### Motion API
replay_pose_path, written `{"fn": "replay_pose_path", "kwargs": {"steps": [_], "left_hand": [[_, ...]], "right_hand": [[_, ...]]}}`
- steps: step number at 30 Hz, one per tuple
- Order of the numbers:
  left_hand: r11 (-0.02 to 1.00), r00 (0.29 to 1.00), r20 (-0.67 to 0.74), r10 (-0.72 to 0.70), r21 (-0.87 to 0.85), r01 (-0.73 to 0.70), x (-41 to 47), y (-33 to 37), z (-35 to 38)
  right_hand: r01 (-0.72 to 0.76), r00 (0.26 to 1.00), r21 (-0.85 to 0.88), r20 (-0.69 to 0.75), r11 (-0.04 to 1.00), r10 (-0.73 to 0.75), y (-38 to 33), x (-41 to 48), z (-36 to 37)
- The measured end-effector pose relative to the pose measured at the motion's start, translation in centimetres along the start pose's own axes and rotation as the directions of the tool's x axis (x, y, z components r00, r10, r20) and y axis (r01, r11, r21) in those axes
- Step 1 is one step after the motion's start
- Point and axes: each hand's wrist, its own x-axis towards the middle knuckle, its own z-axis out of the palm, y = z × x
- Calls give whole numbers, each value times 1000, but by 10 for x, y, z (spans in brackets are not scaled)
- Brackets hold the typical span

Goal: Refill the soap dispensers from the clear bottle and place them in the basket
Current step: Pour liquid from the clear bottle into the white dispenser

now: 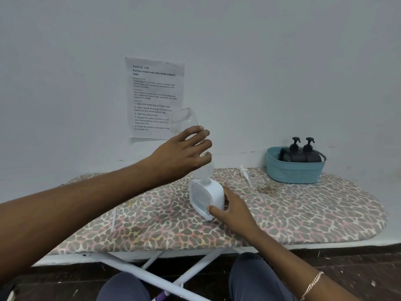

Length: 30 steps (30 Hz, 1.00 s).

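Pale, matte wall fills my view behind a padded surface [303, 213] with rounded ends, covered in leopard-print fabric of grey, pink and tan, standing on crossed white metal legs [152, 276] over a dark floor. On the wall I see a printed paper sheet [154, 96], slightly creased.

Near the middle of the surface stands a white dispenser [213, 194], a glossy plastic block with rounded corners and a translucent window on its face, its top without a pump. My left hand [182, 155] reaches in from the left, fingers curled round the clear bottle [184, 120], which is tipped mouth-down so that its neck meets the opening in the white dispenser. My right hand [234, 209] grips the white dispenser low on its side, thumb at the front edge; a chain bracelet [312, 285] sits on that wrist.

A white pump [245, 173] with a long tube lies loose on the fabric. Just beyond it, at the far right by the wall, a teal basket [293, 173] with perforated walls holds two black dispensers [300, 154], upright, side by side.
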Motion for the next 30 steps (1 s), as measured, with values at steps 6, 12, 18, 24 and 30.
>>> {"fn": "replay_pose_path", "kwargs": {"steps": [6, 12, 18, 24, 30], "left_hand": [[1000, 1000, 11, -19, -19, 19, -2, 1, -1], [993, 994, 45, -104, -50, 106, -12, 4, 2], [974, 974, 81, -212, -60, 217, -21, 12, 5], [936, 933, 134, -334, -71, 345, -32, 22, 9], [878, 874, 212, -437, -110, 465, -43, 36, 12]], "right_hand": [[3, 1000, -8, 2, 1000, -3, -1, 0, 0], [4, 1000, -16, 1, 1000, -4, -1, 0, -1], [1, 1000, -6, -3, 1000, -1, -2, -1, -1], [-2, 1000, 11, 1, 1000, 2, -3, -2, -2], [0, 1000, 16, -2, 1000, 0, -4, -2, -2]]}}
